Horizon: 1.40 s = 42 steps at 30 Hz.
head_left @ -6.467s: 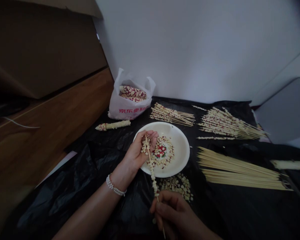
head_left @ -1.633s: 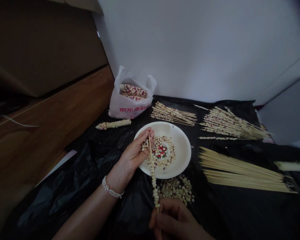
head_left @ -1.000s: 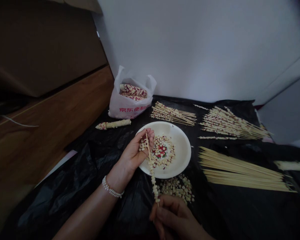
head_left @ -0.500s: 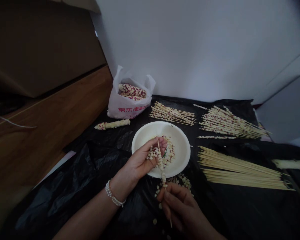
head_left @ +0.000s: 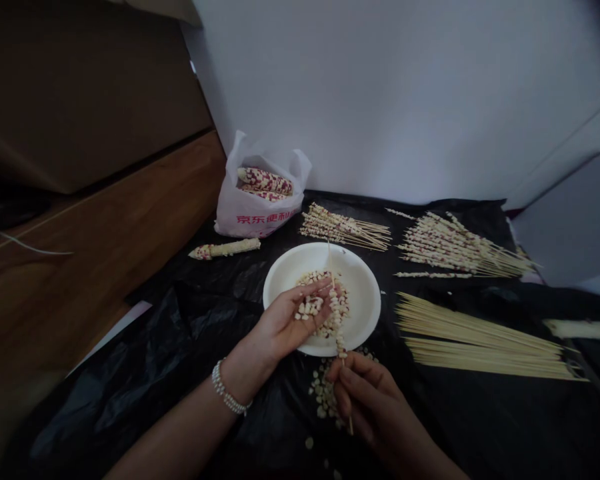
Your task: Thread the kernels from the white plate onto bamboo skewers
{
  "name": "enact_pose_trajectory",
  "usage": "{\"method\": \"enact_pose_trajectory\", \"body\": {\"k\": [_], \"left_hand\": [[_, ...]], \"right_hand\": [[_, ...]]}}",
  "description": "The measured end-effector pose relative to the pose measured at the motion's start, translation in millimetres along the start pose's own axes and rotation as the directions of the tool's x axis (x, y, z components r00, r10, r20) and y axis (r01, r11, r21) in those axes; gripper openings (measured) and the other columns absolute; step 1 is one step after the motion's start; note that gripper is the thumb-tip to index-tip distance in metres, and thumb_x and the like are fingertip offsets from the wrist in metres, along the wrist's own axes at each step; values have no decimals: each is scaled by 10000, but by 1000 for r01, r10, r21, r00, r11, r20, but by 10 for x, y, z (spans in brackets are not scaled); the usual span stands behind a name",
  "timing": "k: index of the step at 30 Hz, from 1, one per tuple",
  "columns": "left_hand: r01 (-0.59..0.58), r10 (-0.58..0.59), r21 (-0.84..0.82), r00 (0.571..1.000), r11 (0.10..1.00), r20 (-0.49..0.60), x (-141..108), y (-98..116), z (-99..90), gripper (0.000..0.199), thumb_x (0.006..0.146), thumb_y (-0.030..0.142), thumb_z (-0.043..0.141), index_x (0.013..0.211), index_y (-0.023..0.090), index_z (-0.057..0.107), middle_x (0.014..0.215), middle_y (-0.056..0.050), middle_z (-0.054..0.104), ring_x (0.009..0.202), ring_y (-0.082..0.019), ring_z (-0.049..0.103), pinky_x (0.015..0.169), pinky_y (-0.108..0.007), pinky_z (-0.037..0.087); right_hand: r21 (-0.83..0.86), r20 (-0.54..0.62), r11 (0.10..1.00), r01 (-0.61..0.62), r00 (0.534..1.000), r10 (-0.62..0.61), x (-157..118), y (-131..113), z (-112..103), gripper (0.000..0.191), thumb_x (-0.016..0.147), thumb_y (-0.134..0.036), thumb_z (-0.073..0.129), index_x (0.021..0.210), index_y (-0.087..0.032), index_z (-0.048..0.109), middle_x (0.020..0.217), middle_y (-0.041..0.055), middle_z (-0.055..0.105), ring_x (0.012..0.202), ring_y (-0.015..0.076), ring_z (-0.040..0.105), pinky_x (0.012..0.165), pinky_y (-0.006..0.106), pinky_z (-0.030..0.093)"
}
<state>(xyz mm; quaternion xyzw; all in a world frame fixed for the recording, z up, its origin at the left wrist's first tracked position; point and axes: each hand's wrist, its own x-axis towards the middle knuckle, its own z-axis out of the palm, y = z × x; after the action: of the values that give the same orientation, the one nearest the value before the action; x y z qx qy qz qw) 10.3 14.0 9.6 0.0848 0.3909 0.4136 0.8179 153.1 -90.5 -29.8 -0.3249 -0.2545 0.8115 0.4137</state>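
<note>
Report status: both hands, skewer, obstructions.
Left hand open, kernels in palm, over bowl. Right hand gripping kernel-threaded skewer. Loose kernels scattered beside right hand; no obstruction visible.

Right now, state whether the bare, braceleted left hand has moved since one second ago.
Yes: the left hand has moved right, farther over the shallow, round white bowl.

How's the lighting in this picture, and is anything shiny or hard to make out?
Head view: dim overall, darkest at the left, with the top right corner shaded too; head view: the wall is unevenly lit; head view: faint sheen on the black plastic; head view: the skewer has a faint tip against the pale bowl.
</note>
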Motion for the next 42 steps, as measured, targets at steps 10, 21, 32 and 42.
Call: {"method": "enact_pose_trajectory", "body": {"k": [10,21,32,42], "left_hand": [[-146,144,166,989,975,22,-20,81,-68,222,777,40,612,947,155,696,1152,-93,690,1176,-205,575,965,-281,481],[-132,139,-148,990,980,37,23,170,-66,480,738,-121,476,1123,123,628,1139,-136,677,1043,-210,658,872,-280,551],[-200,184,-141,976,970,-120,-91,217,77,428,806,-76,466,1124,152,637,1143,-108,682,1076,-195,641,848,-243,555],[-252,231,-151,962,956,-143,-6,227,16,286,819,-19,541,1048,109,655,1088,-134,699,984,-195,682,767,-201,572]], "right_hand": [[-4,84,998,-63,994,63,-21,49,48,224,855,-411,615,837,-188,637,521,-68,565,317,9,329,327,145,184],[-134,186,968,-214,954,236,-73,119,115,329,760,-461,703,776,-136,657,550,-16,614,387,27,453,384,140,291],[-185,248,951,-246,925,287,-92,124,125,306,751,-452,711,751,-145,707,617,-7,626,520,46,530,473,153,351],[-159,241,956,-246,930,279,-116,189,132,269,759,-423,716,754,-154,719,649,2,647,532,48,531,485,155,349]]}}
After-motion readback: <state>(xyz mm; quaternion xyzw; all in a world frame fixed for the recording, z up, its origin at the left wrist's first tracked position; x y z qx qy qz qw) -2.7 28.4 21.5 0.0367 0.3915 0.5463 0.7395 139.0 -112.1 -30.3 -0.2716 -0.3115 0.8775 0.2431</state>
